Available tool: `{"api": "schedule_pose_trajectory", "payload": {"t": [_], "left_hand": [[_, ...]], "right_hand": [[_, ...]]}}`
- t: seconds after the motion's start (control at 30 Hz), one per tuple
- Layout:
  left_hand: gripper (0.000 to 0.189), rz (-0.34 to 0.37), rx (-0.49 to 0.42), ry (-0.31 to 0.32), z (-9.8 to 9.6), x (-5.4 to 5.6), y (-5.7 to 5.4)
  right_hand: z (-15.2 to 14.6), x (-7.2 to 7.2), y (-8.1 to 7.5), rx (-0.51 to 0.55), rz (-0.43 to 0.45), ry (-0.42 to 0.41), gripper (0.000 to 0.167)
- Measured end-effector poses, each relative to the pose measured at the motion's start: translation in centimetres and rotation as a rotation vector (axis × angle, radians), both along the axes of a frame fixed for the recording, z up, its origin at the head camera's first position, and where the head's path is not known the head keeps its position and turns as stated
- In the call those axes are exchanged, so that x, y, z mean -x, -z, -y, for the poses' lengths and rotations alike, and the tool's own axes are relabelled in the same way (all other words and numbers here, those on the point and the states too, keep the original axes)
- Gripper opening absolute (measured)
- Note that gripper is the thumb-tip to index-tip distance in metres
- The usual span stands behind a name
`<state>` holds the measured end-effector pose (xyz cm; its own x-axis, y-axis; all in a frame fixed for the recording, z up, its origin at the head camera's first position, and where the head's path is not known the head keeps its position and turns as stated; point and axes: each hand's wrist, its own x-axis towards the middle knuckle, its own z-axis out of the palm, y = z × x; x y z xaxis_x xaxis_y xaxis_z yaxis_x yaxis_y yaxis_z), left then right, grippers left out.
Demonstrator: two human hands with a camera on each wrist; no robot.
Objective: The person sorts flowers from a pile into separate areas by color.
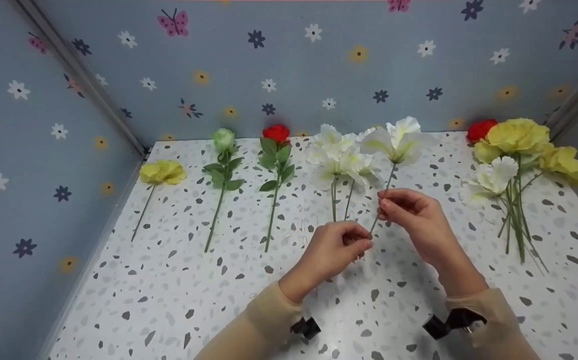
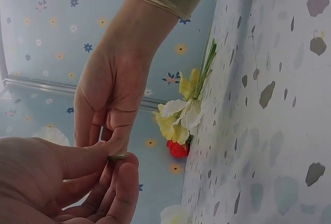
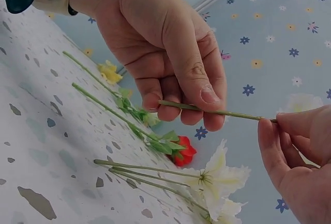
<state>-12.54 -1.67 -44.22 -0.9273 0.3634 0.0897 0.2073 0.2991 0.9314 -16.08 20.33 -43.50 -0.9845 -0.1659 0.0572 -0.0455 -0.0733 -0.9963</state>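
A white artificial flower (image 1: 398, 142) with a yellow-green centre is held up by its thin stem (image 3: 238, 114) between both hands. My left hand (image 1: 331, 247) pinches the lower end of that stem, its tip showing past the fingers in the right wrist view. Higher up, below the bloom, my right hand (image 1: 419, 220) pinches it between thumb and fingertips. Just left of the held bloom, several white flowers (image 1: 334, 155) lie together on the speckled table (image 1: 238, 310), their stems running towards me and partly hidden behind my left hand.
To the left lie a red rose (image 1: 275, 133), a pale green rose (image 1: 223, 140) and a yellow flower (image 1: 162, 172), spaced apart. At the right lies a bunch with yellow blooms (image 1: 519, 135), a red bloom (image 1: 481, 130) and a white bloom (image 1: 499, 175). Patterned panels (image 1: 309, 65) enclose the table.
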Motion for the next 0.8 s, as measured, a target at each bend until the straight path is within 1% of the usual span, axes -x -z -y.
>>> {"api": "schedule_pose_trajectory", "payload": {"t": [0.1, 0.17, 0.23, 0.33, 0.4, 0.43, 0.5, 0.57, 0.63, 0.73, 0.8], "left_hand": [[0.006, -0.001, -0.018, -0.007, -0.1, 0.1, -0.2], [0.006, 0.0, -0.023, -0.016, 0.0, 0.3, -0.3], [0.007, -0.01, -0.024, -0.03, 0.2, 0.7, -0.5], [0.008, -0.029, -0.021, -0.085, 0.8, 1.9, -0.6], [0.008, -0.061, -0.011, -0.136, 1.1, 3.0, -0.6], [0.008, -0.078, -0.005, -0.165, 1.2, 3.6, -0.6], [0.009, -0.118, 0.017, -0.22, 1.2, 4.8, -0.5], [0.009, -0.159, 0.05, -0.269, 1.1, 6.0, -0.4], [0.009, -0.184, 0.085, -0.312, 1.0, 7.0, -0.3], [0.008, -0.194, 0.141, -0.355, 0.8, 8.1, 0.0], [0.007, -0.194, 0.179, -0.374, 0.7, 8.7, 0.2]], "right_hand": [[-0.3, 0.0, -0.2, -0.028, -0.006, -0.005, 0.025], [-0.8, 0.1, -0.4, -0.093, -0.017, -0.01, 0.029], [-1.5, 0.2, -0.5, -0.237, -0.05, 0.004, 0.031], [-3.2, 0.6, -0.5, -0.525, -0.121, 0.061, 0.034], [-5.0, 0.9, -0.4, -0.703, -0.153, 0.124, 0.036], [-6.0, 1.1, -0.3, -0.769, -0.162, 0.158, 0.036], [-8.2, 1.5, -0.2, -0.869, -0.16, 0.226, 0.035], [-10.6, 1.8, 0.0, -0.935, -0.132, 0.288, 0.035], [-12.9, 1.9, 0.3, -0.988, -0.092, 0.346, 0.036], [-15.8, 1.8, 0.9, -1.036, -0.002, 0.409, 0.039], [-17.3, 1.5, 1.2, -1.056, 0.066, 0.448, 0.042]]}}
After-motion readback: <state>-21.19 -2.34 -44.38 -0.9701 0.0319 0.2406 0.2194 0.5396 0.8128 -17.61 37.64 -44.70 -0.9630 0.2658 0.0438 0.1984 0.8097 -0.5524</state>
